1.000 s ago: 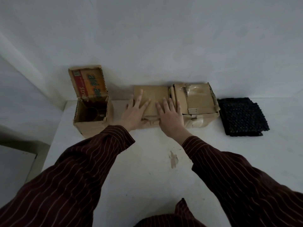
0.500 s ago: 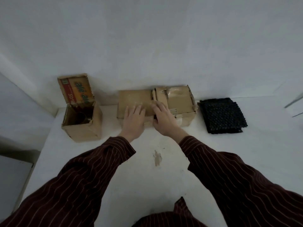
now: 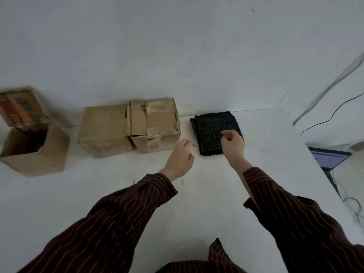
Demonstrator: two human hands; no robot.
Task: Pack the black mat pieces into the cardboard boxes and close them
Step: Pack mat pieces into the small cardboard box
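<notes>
White table (image 3: 98, 194) against white wall (image 3: 177, 46); right hand (image 3: 233, 144) pinches black mat (image 3: 210, 131).

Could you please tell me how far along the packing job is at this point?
Two boxes look closed: the plain box and the taped box. In hand: the right hand pinches the stack of black mats, with the left hand hovering beside it, holding nothing. Left: the open box on the far left awaits filling and closing; its contents are too dark to tell.
</notes>
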